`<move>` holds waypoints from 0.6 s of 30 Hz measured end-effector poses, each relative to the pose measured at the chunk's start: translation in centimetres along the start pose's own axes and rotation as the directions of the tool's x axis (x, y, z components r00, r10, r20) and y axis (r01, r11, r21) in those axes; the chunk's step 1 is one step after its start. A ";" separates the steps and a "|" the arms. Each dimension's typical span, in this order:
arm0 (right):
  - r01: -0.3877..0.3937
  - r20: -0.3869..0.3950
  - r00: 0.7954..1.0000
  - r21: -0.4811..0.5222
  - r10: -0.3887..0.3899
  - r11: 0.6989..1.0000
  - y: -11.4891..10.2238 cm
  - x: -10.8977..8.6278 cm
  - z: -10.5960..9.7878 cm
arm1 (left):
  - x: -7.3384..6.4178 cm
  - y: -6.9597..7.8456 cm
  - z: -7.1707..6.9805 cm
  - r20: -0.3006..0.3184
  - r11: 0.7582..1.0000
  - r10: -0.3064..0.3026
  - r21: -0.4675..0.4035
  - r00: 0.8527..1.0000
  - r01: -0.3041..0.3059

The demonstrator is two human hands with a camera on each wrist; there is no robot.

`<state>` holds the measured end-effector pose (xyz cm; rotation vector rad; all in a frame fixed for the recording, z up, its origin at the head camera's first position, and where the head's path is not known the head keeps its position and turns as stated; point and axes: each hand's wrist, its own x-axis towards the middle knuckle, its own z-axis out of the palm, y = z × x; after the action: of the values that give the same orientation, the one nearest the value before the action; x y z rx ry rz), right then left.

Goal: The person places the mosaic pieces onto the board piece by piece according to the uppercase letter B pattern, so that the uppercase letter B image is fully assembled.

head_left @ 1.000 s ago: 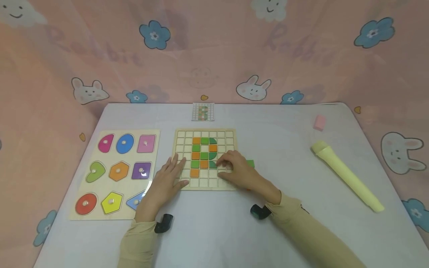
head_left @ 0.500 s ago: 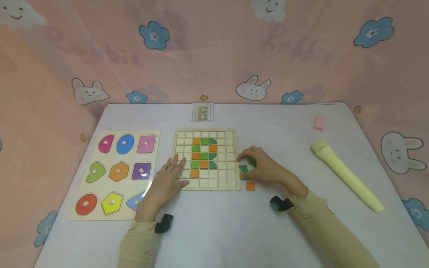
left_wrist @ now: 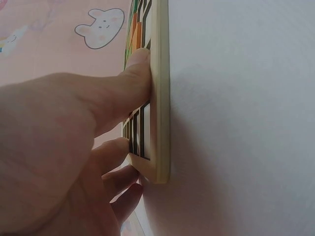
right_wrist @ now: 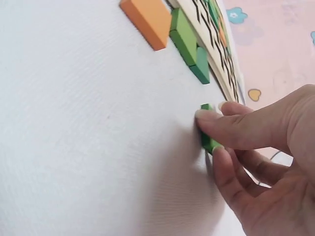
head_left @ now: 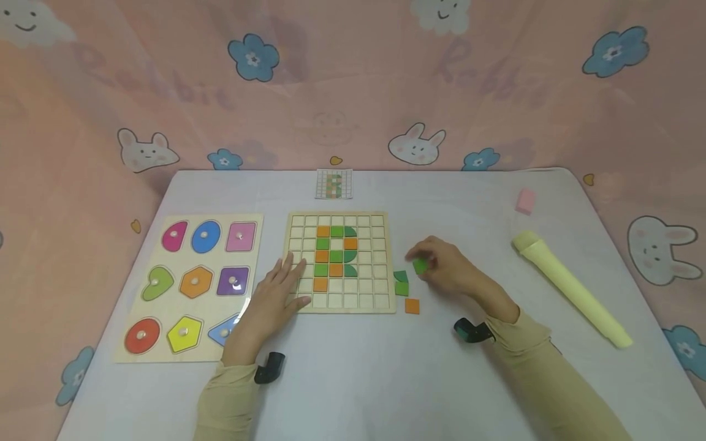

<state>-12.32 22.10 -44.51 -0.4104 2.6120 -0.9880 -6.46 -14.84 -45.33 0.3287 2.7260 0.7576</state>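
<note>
My right hand pinches a light green square tile between thumb and fingers, just right of the loose tiles. In the right wrist view the tile stands on edge, partly covered by the thumb. Spread across the lower left corner of a wooden grid board, my left hand touches it with straight fingers; its thumb lies on the front rim. Orange, light green and dark green rounded tiles fill several cells. Beside the board lie a dark green rounded tile, a light green square and an orange square.
A knobbed shape puzzle lies at left, partly under the left forearm. Behind the board is a small pattern card. A pale yellow tube-like stick and a pink block lie at right. Printed cloth hangs behind the table.
My right hand has left the board, moved right to the loose tiles and picked up a light green square. The left hand has stayed on the board.
</note>
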 end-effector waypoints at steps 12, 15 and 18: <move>0.070 -0.158 0.985 0.031 -0.064 0.997 -0.7 0.6 1.6 | 0.1 -0.1 0.0 0.005 1.000 -0.005 0.004 1.000 0.005; 0.081 -0.214 0.974 0.044 -0.070 0.996 -1.4 0.9 2.4 | 0.1 -0.1 0.0 0.005 1.000 -0.003 0.003 1.000 0.003; 0.095 -0.233 0.969 0.068 -0.076 0.993 -2.0 1.2 3.1 | 0.1 -0.2 0.0 0.006 1.000 0.002 0.002 1.000 -0.002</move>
<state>-11.86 18.40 -45.54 -0.4144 2.7678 -1.2296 -6.57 -14.94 -45.46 0.3336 2.7210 0.7535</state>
